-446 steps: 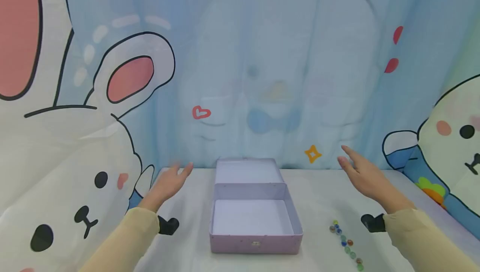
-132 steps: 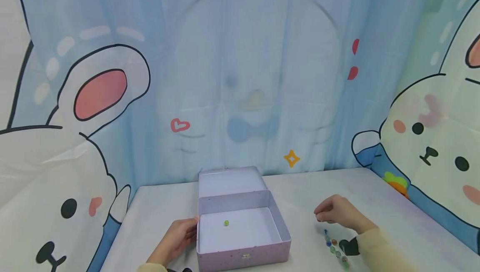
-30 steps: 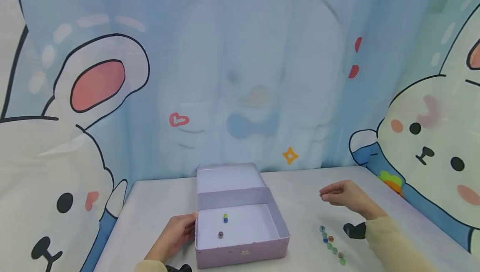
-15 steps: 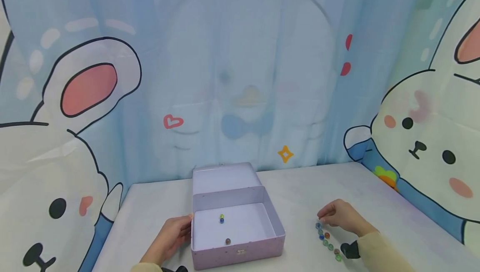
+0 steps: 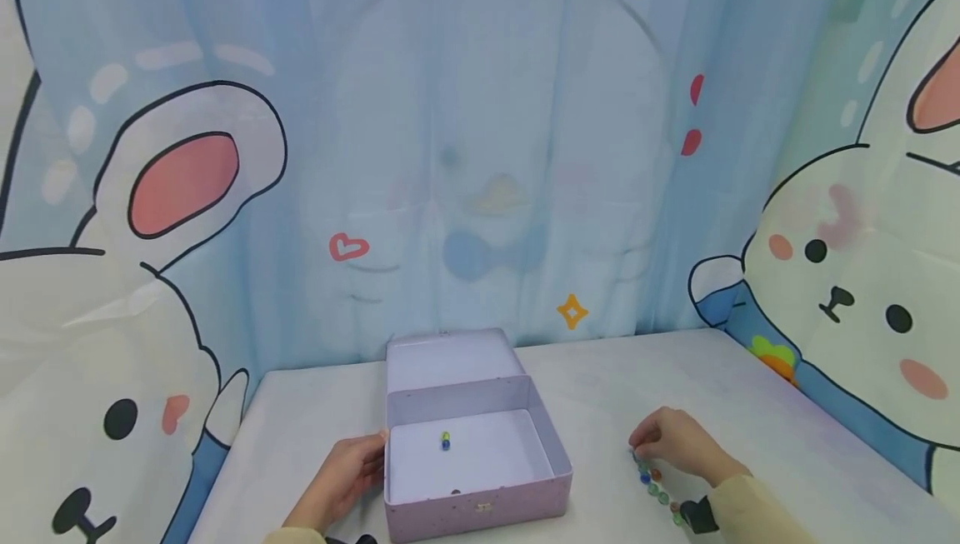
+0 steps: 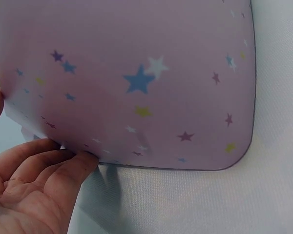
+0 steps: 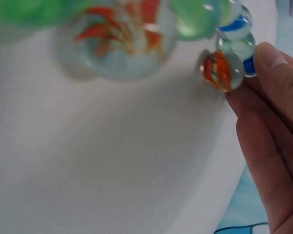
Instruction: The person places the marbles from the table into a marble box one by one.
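A lilac tin box [image 5: 480,515] stands with its lid open and tilted back. Its left wall is held by my left hand [image 5: 347,477]; in the left wrist view, fingers [image 6: 71,170] and thumb touch the star-patterned side. Inside the box lie a yellow-green marble [image 5: 446,436] and a blue marble [image 5: 446,446] together. A brown marble [image 5: 456,491] is mostly hidden behind the front wall. At the right, my right hand [image 5: 686,444] pinches a blue-and-clear marble [image 7: 249,66] at the far end of a row of glass marbles [image 5: 653,490].
The white tabletop [image 5: 600,377] carries the box and the marble row. Behind it hangs a blue curtain [image 5: 495,111] printed with rabbits. Black straps [image 5: 697,516] sit at the wrists, and the right one covers part of the row's near end.
Several marbles have come into the box from the row since the oldest frame. Lately the brown marble rolled to the front wall, and my right hand lowered to the row's far end.
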A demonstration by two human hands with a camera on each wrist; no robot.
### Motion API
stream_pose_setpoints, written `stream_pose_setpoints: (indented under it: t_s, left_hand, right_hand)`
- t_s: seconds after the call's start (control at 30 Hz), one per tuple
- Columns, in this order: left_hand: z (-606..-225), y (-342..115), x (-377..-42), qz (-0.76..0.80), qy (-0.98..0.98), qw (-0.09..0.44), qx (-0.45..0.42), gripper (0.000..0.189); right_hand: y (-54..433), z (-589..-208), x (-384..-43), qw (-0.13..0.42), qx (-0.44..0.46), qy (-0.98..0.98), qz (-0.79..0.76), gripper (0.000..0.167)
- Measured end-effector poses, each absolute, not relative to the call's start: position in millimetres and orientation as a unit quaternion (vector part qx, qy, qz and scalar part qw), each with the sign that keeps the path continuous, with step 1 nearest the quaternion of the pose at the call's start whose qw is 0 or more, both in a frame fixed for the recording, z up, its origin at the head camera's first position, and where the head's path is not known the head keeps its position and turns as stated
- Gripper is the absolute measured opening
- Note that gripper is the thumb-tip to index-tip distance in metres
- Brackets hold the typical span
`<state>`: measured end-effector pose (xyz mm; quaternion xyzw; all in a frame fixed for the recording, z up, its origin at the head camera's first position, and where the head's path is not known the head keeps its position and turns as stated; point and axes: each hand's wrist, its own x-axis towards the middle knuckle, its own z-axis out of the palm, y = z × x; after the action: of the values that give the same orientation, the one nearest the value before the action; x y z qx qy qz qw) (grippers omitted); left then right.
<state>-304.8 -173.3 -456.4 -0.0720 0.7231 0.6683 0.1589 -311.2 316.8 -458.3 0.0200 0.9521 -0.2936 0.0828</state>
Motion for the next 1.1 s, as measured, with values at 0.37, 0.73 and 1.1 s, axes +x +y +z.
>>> stream_pose_setpoints:
  t_s: [0.37,0.73,1.1]
  left_hand:
    - [-458,-176,-304,0.673,0.719,0.163,-0.065,0.062]
    - [-461,-176,-304,0.690,0.709,0.143,-0.029,0.059]
    - [-462,-176,-308,0.682,0.714,0.153,-0.033,0.059]
  right_hand:
    - [369,-432,-308,0.093,0.054,0.902,-0.418,0.036]
    - [306,-394,-328,0.085,-0.010,0.911,-0.403,0.032]
    - [169,-367,-358,0.083,-0.168,0.909,-0.371,0.017]
